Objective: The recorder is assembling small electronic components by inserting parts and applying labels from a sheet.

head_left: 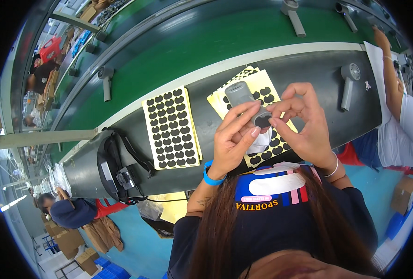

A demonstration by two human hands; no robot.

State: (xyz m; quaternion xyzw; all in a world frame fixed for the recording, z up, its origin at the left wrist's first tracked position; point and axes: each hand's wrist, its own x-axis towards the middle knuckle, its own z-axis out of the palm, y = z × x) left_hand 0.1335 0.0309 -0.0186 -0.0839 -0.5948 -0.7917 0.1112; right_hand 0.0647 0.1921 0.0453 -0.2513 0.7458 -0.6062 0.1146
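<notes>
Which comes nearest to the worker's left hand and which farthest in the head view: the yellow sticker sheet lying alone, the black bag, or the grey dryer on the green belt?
From the left hand:
1. Yellow sticker sheet, just to its left on the dark bench.
2. Black bag, farther left at the bench end.
3. Grey dryer, up-left on the green belt, though only slightly beyond the bag.
</notes>
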